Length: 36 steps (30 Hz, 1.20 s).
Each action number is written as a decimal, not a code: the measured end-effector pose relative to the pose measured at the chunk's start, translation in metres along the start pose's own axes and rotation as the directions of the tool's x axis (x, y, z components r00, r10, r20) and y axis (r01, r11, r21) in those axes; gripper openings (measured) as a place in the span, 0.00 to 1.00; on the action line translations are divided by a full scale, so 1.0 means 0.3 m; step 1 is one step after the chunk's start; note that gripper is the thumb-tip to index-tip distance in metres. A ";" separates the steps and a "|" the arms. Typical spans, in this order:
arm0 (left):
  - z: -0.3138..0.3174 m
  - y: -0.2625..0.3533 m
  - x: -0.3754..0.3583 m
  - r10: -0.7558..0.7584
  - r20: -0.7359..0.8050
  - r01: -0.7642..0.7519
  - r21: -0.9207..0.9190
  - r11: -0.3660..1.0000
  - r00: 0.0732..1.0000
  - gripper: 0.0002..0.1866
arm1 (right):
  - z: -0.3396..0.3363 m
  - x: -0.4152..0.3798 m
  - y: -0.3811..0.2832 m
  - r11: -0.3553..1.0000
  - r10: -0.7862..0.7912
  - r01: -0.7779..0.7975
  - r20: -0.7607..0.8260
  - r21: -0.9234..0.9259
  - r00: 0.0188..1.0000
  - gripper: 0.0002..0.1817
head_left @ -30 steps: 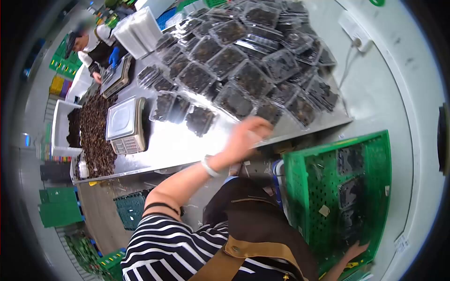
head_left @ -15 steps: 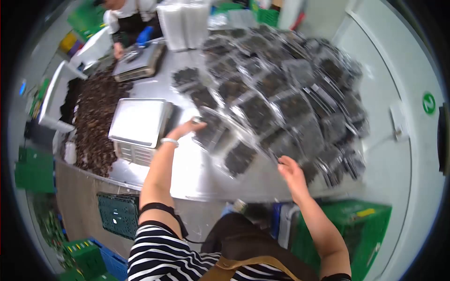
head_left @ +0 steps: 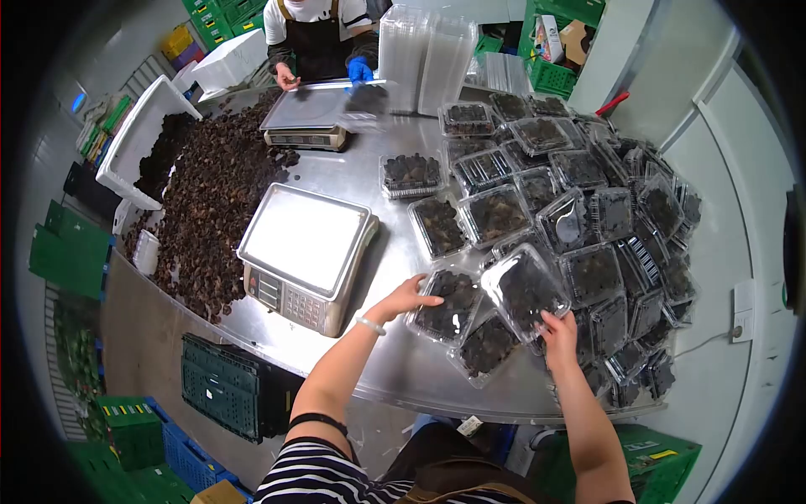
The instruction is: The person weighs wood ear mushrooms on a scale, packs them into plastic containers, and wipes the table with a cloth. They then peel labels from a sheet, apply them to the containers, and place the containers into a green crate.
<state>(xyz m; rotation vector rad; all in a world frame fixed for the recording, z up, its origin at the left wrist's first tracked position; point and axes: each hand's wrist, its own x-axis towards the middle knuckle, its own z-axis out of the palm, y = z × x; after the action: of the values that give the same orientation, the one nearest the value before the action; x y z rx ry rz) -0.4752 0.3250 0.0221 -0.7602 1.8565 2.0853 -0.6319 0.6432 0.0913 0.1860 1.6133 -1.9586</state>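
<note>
My left hand (head_left: 401, 301) grips the left edge of a clear plastic clamshell box (head_left: 447, 309), its thumb on the lid. Dark pieces fill that box. My right hand (head_left: 559, 340) holds a second clamshell (head_left: 526, 290) by its near right corner; this one is tilted and also has dark contents. Beneath and between these two lies another filled box (head_left: 487, 346). A big heap of filled clamshells (head_left: 592, 273) stretches away behind and to the right of my right hand.
A digital scale (head_left: 306, 252) stands left of my hands. Beyond it spread loose dark brown pieces (head_left: 210, 193) and a white foam box (head_left: 138, 139). Across the metal table (head_left: 369, 370), a co-worker's blue-gloved hand (head_left: 360, 70) is beside another scale (head_left: 306, 109), near stacked empty trays (head_left: 420, 63).
My right hand has taken hold of a clamshell and brought it left, close to the left hand's box. The co-worker's blurred box has moved off the far scale's left side. The view has shifted.
</note>
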 end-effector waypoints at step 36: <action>0.231 -0.097 -0.425 -0.176 -0.070 0.119 -0.493 0.862 0.982 0.11 | -0.182 -0.449 0.186 0.994 0.098 -0.091 0.128 -0.053 0.987 0.60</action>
<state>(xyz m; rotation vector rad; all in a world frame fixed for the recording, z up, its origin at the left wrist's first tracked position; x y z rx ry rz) -0.3689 0.4170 0.0688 -1.1159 1.2634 2.4779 -0.5067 0.7359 0.0918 0.1111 1.5361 -1.8209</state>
